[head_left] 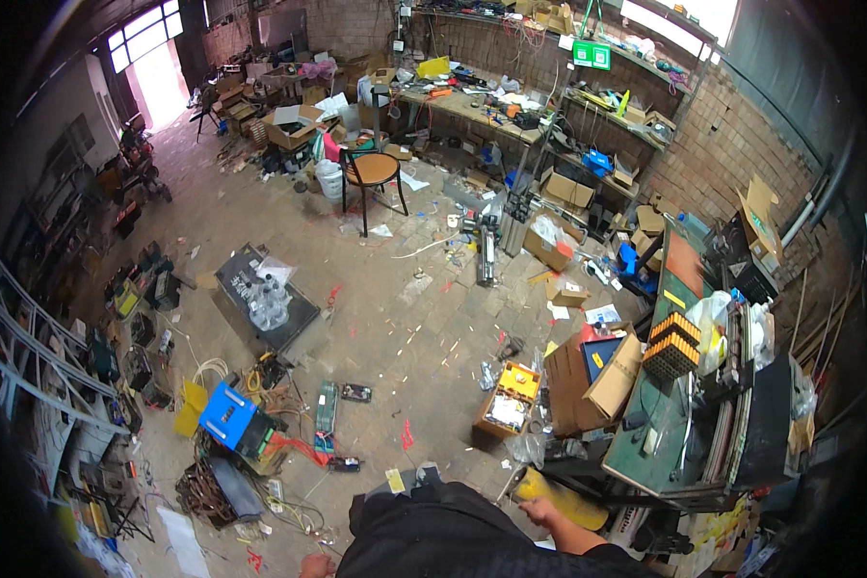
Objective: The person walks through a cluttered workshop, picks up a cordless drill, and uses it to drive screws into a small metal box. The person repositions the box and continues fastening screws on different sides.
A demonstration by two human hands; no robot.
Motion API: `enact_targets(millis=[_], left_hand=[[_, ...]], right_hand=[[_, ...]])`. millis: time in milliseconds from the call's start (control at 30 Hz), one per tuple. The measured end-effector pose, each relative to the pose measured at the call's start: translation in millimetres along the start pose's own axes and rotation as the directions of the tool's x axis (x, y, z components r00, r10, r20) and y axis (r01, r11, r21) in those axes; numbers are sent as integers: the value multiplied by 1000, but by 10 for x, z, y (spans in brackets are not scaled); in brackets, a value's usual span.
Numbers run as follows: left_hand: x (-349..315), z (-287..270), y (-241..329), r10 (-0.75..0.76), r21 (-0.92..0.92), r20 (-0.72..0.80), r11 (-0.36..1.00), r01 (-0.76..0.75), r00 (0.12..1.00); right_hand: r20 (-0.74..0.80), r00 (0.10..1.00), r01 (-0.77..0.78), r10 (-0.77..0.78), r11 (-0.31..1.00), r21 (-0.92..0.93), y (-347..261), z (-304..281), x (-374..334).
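My right hand [543, 512] is low in the view, right of my dark shirt, its fingers curled inward. Whatever they may hold is too small to make out. Behind that hand lies a yellow cylinder [580, 503] with a dark open end; whether they touch I cannot tell. A thin pale rod shows close to my fingertips. At the lower edge, left of my body, my left hand [316, 565] is partly cut off, its fingers hardly visible. The nearest things ahead of it are loose cables and a blue-topped device [229, 416] on the floor.
A green workbench [665, 424] bearing a stack of orange-and-black cells [672, 345] stands right. Nearby are an open carton [612, 380] and a yellow box [520, 381]. A black low platform [299, 318] holds clear bottles. Farther off stands a round-seated chair [374, 170]. Scraps litter the floor.
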State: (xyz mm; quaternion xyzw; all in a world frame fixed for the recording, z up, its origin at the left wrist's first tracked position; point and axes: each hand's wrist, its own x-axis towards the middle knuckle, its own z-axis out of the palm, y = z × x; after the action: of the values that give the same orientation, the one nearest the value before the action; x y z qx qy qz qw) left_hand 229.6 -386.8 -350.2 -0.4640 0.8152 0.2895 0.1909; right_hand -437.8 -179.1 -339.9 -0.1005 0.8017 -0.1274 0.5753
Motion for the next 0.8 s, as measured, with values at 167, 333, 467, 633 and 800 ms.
enact_targets(millis=[167, 333, 467, 633, 800], left_hand=[[897, -588, 6, 87, 25, -71, 996, -86, 994], [2150, -1509, 472, -344, -697, 107, 643, 317, 933], [3465, -2443, 779, -129, -776, -26, 628, 61, 991], [4834, -3740, 991, -264, -875, 261, 341, 343, 928], [5993, -4804, 1000, -324, -782, 244, 491, 383, 914]], right_hand=[[-344, 874, 304, -343, 938, -163, -1786, -508, 489], [-366, 821, 445, -438, 893, -69, -3209, -760, 533], [-334, 875, 351, -350, 935, -60, -3453, -849, 936], [-349, 936, 32, -53, 997, -66, -2774, -858, 1466], [-428, 883, 13, 193, 902, 431, -2985, -1033, 1531]])
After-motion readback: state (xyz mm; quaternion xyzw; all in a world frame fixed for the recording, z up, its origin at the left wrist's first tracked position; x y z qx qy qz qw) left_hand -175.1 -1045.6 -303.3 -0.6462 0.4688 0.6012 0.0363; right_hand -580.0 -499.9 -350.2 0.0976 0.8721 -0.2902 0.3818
